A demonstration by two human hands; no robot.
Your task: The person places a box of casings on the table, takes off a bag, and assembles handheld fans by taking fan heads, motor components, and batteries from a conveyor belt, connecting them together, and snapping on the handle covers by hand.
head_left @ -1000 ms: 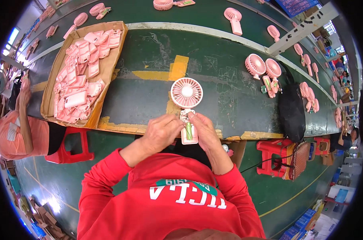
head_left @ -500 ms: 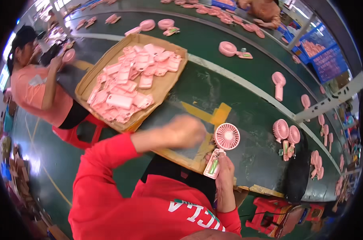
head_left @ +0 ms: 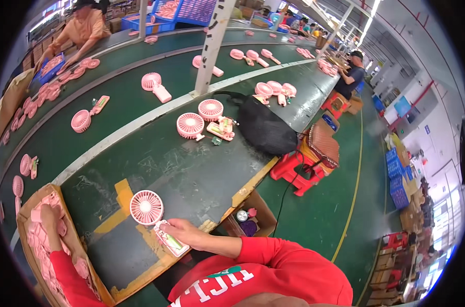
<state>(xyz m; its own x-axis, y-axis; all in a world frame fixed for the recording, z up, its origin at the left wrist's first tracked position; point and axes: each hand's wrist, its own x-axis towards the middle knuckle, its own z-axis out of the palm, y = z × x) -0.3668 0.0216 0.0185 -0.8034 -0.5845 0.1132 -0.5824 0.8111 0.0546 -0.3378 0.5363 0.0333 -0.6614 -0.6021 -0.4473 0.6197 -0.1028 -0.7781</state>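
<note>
My right hand (head_left: 185, 233) is closed round the handle of a pink handheld fan (head_left: 147, 207). The handle's shell lacks its cover, so a green and white inside (head_left: 167, 237) shows. The round grille head points away from me, above the table's taped near edge. My left hand (head_left: 50, 217) reaches down into a cardboard box (head_left: 78, 240) at the far left, among a heap of pink plastic covers (head_left: 36, 239). A pink piece lies against its fingers; the fingertips are hidden, so I cannot tell whether they grip it.
On the table beyond lie several fans, two of them close together (head_left: 190, 126), and a black bag (head_left: 265, 125). A green conveyor (head_left: 125, 92) carries more fans behind a white rail and post (head_left: 212, 51). At right stand a red stool (head_left: 294, 174) and an open carton (head_left: 263, 215).
The view has swung to the right. My left hand, blurred over the table before, is now down in the box of covers. My right hand still holds the fan.
</note>
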